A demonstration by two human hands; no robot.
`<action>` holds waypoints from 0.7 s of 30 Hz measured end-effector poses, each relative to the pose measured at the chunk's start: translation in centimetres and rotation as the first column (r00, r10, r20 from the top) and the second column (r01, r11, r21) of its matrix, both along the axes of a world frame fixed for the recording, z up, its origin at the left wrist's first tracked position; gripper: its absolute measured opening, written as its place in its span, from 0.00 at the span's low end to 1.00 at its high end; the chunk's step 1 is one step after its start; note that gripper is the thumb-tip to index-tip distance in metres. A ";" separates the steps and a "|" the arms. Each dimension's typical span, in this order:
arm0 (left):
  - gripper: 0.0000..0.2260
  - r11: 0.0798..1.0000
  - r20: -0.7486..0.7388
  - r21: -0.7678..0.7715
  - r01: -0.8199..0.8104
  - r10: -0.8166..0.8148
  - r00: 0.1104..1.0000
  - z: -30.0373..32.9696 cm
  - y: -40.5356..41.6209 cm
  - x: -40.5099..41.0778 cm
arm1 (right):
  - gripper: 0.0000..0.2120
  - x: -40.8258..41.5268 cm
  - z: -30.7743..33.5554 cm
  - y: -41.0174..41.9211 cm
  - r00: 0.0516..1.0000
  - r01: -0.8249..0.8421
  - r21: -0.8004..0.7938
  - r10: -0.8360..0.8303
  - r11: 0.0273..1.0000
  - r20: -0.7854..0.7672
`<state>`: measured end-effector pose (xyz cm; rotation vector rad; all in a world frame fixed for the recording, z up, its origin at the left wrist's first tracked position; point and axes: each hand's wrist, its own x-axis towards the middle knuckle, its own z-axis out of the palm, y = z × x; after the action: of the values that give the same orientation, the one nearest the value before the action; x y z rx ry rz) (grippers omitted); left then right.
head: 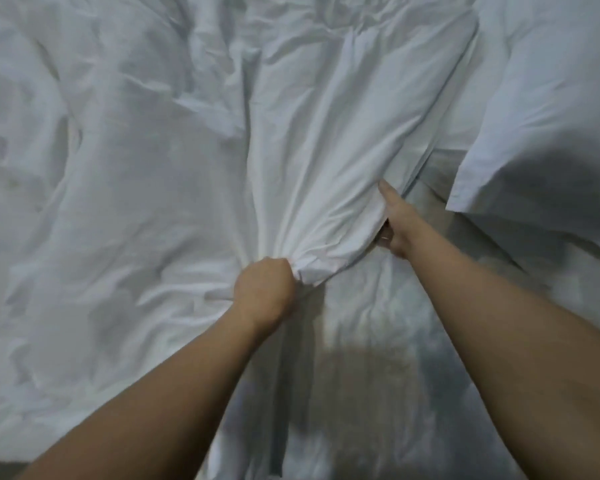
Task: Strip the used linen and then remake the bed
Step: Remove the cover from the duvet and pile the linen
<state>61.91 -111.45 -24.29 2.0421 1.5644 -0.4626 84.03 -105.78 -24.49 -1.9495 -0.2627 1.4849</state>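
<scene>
A crumpled white sheet (153, 150) covers most of the bed and fills the left and middle of the view. My left hand (264, 289) grips a bunched fold of it near the centre, fist closed. My right hand (394, 223) holds the sheet's edge a little further up and to the right, thumb on top and fingers tucked under the cloth. The fabric is pulled taut between the two hands. Below and to the right of my hands the bare grey mattress surface (378, 358) shows.
A white pillow (541, 98) lies at the right, its corner hanging over the grey surface. A dark strip, perhaps the floor (0, 471), shows at the bottom left corner.
</scene>
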 end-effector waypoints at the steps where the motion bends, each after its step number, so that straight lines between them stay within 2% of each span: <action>1: 0.08 1.000 0.007 -0.018 -0.021 0.021 1.000 1.2 0.1 -0.4 | 0.24 0.2 0.4 1.5 0.999 0.005 0.055 -0.002 0.998 -0.049; 4: 0.10 0.997 -0.020 -0.081 -0.004 0.002 1.000 3.4 0.1 -0.4 | 0.29 0.1 0.9 5.6 0.991 0.033 0.111 -0.018 0.993 -0.136; 7: 0.10 0.996 -0.047 -0.086 0.017 -0.021 0.999 4.5 0.4 0.2 | 0.26 -0.7 0.9 7.8 0.991 0.078 0.107 -0.066 0.991 -0.112; 10: 0.10 0.997 -0.009 -0.075 0.020 -0.020 1.000 6.1 -0.1 1.5 | 0.22 -0.9 2.8 8.4 0.991 0.047 0.145 -0.064 0.988 0.115; 12: 0.10 0.997 0.049 -0.078 -0.029 0.033 0.998 8.1 -0.4 2.1 | 0.18 -0.5 5.5 9.0 0.953 -0.051 0.168 -0.002 0.984 0.303; 16: 0.05 0.993 0.220 -0.076 -0.086 0.101 0.970 14.1 -0.1 4.8 | 0.18 1.3 14.1 10.5 0.735 -0.332 0.131 0.169 0.934 0.657; 21: 0.04 0.999 0.359 -0.037 -0.014 0.027 0.933 21.5 -0.2 11.7 | 0.19 6.1 26.2 9.2 0.480 -0.508 0.158 0.127 0.847 0.868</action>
<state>73.61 -111.68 -2.75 1.9494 1.3429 -0.0948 90.13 -96.57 1.69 -2.1711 -1.3388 0.4441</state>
